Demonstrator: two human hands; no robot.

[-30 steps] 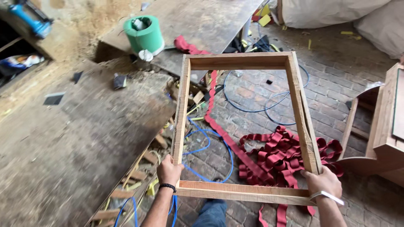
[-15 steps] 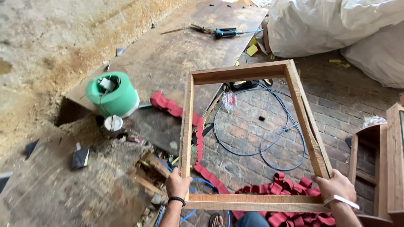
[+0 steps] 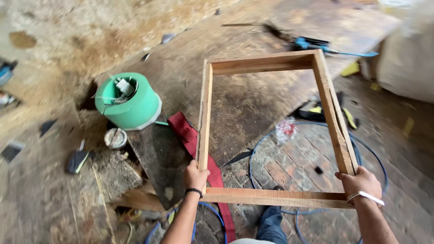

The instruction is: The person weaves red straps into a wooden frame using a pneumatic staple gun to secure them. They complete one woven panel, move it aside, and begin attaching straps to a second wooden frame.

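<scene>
Wooden frame (image 3: 271,131), centre of picture, held above the floor: left hand (image 3: 195,175) clamped on its lower-left corner, right hand (image 3: 360,182) clamped on its lower-right corner.

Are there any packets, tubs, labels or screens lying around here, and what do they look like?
No screens or signs.
Green tub: round, pale rim, on the board left of the wooden frame.
Small tin: round, grey-white, just below the tub.
Clear wrapper: crumpled, red flecks, on the bricks inside the frame.
White sack: bulky, far right.
</scene>
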